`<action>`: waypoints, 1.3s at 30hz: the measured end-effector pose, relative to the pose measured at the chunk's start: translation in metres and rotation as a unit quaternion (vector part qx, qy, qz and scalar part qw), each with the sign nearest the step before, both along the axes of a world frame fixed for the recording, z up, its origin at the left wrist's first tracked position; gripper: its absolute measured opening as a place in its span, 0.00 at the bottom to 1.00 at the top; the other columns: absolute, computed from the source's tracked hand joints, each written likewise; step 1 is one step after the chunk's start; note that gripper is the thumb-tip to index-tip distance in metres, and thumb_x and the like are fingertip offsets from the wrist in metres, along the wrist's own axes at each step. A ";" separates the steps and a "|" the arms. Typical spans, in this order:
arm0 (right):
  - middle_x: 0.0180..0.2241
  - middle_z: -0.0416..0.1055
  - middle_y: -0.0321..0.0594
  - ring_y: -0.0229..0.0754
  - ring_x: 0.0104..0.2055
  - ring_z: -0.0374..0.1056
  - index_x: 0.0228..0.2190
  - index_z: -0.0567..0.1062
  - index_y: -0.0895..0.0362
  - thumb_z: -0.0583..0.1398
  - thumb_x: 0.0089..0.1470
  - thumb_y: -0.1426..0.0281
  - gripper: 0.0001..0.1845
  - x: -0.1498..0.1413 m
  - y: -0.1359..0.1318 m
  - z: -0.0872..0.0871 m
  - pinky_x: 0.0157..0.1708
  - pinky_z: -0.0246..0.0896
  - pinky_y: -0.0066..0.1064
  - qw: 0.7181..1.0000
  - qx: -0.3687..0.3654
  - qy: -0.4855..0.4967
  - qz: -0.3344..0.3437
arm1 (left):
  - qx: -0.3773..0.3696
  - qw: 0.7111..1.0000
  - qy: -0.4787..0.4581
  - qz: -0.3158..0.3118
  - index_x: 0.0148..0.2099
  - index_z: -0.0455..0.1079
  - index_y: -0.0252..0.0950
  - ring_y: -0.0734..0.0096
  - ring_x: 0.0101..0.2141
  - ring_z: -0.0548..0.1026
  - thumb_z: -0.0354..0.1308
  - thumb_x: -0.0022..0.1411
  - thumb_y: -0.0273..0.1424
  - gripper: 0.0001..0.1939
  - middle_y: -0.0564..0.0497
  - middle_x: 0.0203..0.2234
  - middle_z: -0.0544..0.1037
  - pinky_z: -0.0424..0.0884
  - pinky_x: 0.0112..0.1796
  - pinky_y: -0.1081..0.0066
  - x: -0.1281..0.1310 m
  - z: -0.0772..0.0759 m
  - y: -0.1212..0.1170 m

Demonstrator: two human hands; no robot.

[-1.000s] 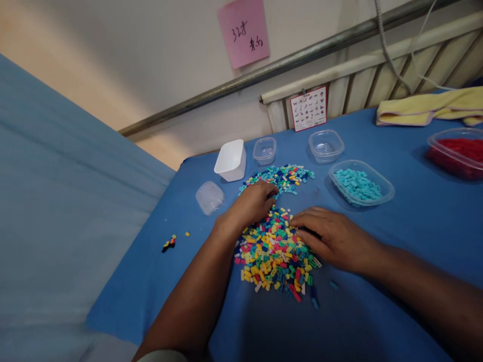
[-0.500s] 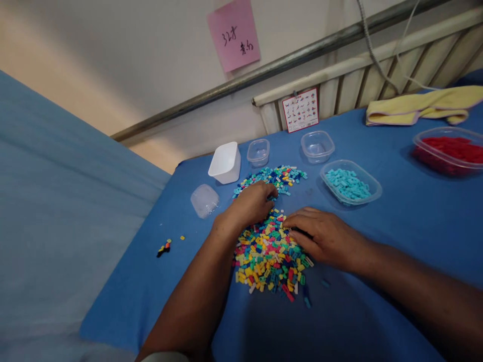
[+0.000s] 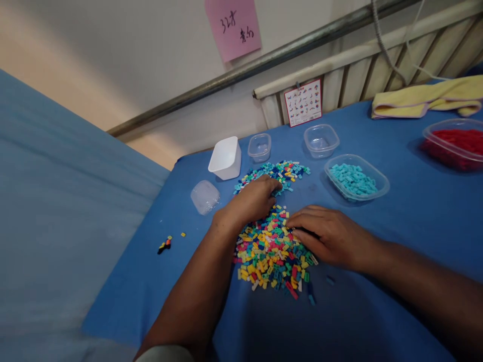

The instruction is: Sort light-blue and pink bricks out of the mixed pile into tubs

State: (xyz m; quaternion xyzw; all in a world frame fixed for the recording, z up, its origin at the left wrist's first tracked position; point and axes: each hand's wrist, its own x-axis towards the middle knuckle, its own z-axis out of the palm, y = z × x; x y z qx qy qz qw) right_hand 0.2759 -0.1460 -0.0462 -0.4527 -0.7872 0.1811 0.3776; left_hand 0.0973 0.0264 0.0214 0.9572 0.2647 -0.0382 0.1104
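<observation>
Small coloured toy bricks lie in two heaps on a blue cloth. The near heap [image 3: 269,251] mixes yellow, pink, green and blue bricks. The far heap [image 3: 298,171] is mostly light and dark blue. Reaching over the gap between them, my left hand [image 3: 258,198] has its bent fingers at the far heap's front edge, its thumb apart from them. My right hand [image 3: 328,235] rests at the right side of the near heap, fingertips on the bricks, with a gap between thumb and fingers. No brick shows clearly in either hand.
Behind the heaps stand a white tub [image 3: 225,158] and clear tubs [image 3: 259,147] [image 3: 321,141]. One tub holds turquoise bricks [image 3: 353,179], another red pieces [image 3: 458,146]. A clear plastic piece [image 3: 205,197], several stray bricks [image 3: 164,245], a yellow cloth [image 3: 422,100] and a picture card [image 3: 304,103] surround them.
The view has shifted slightly, so the tubs and wall sit a little higher. Both hands stay at nearly the same places by the heaps, with little finger movement.
</observation>
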 end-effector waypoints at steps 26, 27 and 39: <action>0.48 0.83 0.45 0.50 0.51 0.79 0.50 0.80 0.55 0.58 0.74 0.68 0.11 0.002 0.001 -0.002 0.53 0.74 0.45 1.000 0.006 0.001 -0.017 | -0.015 0.997 -0.020 -0.075 0.59 0.77 0.34 0.56 0.53 0.77 0.60 0.73 0.25 0.15 0.42 0.53 0.77 0.73 0.56 0.58 0.002 0.000 0.002; 0.48 0.83 0.45 0.49 0.50 0.78 0.50 0.80 0.55 0.58 0.74 0.68 0.11 0.002 0.001 -0.002 0.53 0.74 0.45 1.000 0.005 0.001 -0.018 | -0.016 0.997 -0.019 -0.075 0.58 0.77 0.34 0.57 0.52 0.77 0.60 0.72 0.25 0.14 0.42 0.52 0.77 0.74 0.55 0.59 0.002 0.000 0.002; 0.46 0.83 0.44 0.49 0.49 0.78 0.49 0.80 0.54 0.58 0.74 0.68 0.10 0.002 0.001 -0.001 0.50 0.73 0.43 1.000 0.004 -0.001 -0.020 | -0.016 0.997 -0.020 -0.073 0.61 0.76 0.35 0.56 0.52 0.77 0.61 0.71 0.26 0.18 0.43 0.53 0.78 0.74 0.54 0.59 0.001 -0.001 0.003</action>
